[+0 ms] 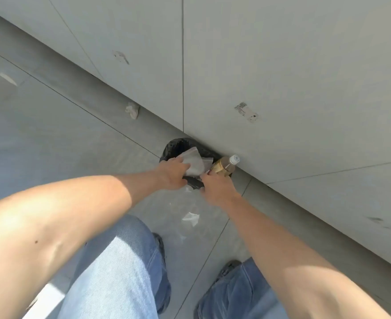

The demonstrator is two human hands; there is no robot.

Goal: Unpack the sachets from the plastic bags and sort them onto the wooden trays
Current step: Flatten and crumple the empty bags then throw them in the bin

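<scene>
Disposal appears to be the step in hand, judged from the layout: person stands over a small black-lined bin (178, 146) set against the wall base, both arms reaching down to it. Neither wooden trays nor sachets are in view, so sorting progress can't be assessed from here. To do this step well: push the empty plastic bags (193, 163) fully past the liner rim before letting go, since light film tends to spring back out; keep clear of the bottle (226, 165) standing just beside the bin on the wall side, as a knock would likely tip it; check by feel that no sachet is left inside the bags before release. Left hand (171, 172) has fingers curled over the crumpled clear bags, gripping them right at the bin mouth, knuckles up. Right hand (215, 186) is at the near edge of the bin, fingers bent and apparently pinching the black liner or the lower end of the bags; which of the two can't be told, contact point is hidden by the hand itself. Neither hand is spread flat. Noted on the floor (63, 139): a scrap of clear plastic (191, 218) lying near the person's feet, and a crumpled white wad (132, 109) further off by the wall base. Person wears blue jeans and dark shoes, arms bare.
</scene>
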